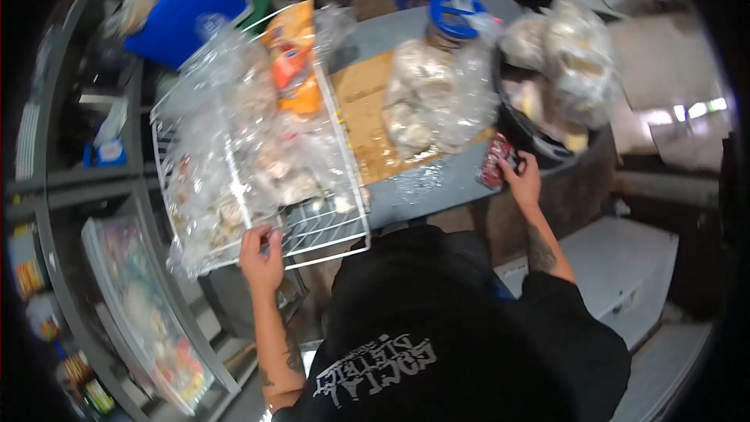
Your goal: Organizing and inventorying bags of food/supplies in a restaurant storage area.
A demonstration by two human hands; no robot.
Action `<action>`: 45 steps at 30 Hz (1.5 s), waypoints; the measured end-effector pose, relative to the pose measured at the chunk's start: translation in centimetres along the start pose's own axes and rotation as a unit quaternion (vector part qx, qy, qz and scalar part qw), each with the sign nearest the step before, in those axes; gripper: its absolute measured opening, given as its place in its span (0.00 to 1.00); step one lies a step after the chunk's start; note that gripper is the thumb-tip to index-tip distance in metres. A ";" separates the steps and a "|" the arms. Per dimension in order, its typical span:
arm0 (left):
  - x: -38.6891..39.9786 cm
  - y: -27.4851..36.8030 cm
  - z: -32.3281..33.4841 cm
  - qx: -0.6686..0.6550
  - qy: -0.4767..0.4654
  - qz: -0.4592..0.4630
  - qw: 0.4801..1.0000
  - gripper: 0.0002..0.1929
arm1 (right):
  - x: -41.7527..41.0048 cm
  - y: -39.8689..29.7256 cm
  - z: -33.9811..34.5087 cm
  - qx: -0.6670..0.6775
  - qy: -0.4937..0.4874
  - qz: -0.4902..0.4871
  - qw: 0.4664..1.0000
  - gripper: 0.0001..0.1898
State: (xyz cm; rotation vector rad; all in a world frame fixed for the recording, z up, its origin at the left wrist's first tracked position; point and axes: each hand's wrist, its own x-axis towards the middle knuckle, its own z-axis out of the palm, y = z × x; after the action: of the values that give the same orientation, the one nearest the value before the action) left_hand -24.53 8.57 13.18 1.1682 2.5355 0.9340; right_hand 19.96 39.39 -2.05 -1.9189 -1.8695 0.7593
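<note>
My left hand [262, 252] is at the near edge of a white wire rack [328, 251], its fingers curled beside the wires; whether they grip anything is unclear. Clear plastic bags [205, 123] of pale food and an orange packet [296, 58] lie on the rack. At the grey table's [416, 199] right end, my right hand [520, 174] has its fingers on a small dark red patterned packet [493, 161]. Farther in, bags of pale food [422, 94] rest on wet brown cardboard [366, 129]. A black tub [542, 146] holding bagged items stands just beyond my right hand.
Behind the cardboard stands a jar with a blue lid [454, 14]. A blue bin [187, 12] is at the back left. Grey shelving [55, 187] runs along the left, with a clear-fronted drawer [146, 310]. A white cabinet [621, 264] stands low at the right.
</note>
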 end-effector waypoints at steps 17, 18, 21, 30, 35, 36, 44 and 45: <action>0.7 0.8 0.1 0.081 0.017 -0.054 0.995 0.11 | -9.9 -32.8 27.2 -0.369 -0.535 -0.627 0.430 0.10; 1.1 1.2 0.1 0.063 0.023 -0.049 0.997 0.10 | -9.6 -30.0 30.6 -0.384 -0.564 -0.675 0.281 0.10; 0.5 0.5 0.1 0.025 0.061 -0.040 0.997 0.08 | -11.8 -30.0 36.2 -0.393 -0.559 -0.704 0.194 0.09; 0.1 -0.2 0.6 -0.043 0.091 -0.017 0.995 0.07 | -11.4 -34.2 20.8 -0.233 -0.566 -0.619 0.493 0.15; 0.1 -0.1 -0.1 0.038 0.030 -0.001 0.999 0.08 | -9.1 -35.3 10.9 0.112 -0.534 -0.545 0.637 0.20; -0.1 -0.2 -0.2 0.032 0.032 0.022 0.999 0.08 | -9.1 -34.8 9.3 0.204 -0.560 -0.437 0.674 0.18; 0.5 0.7 -0.2 0.067 -0.040 0.031 0.996 0.11 | -8.5 -28.9 6.0 0.464 -0.488 -0.212 0.708 0.19; 0.6 0.9 -0.1 0.083 -0.050 0.001 0.995 0.11 | -8.4 -28.6 5.8 0.494 -0.482 -0.195 0.697 0.21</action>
State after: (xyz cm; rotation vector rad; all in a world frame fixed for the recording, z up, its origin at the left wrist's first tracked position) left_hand -24.42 9.40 13.92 1.2287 2.5720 0.6559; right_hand -6.25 32.26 11.46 -0.3561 -1.5325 2.2608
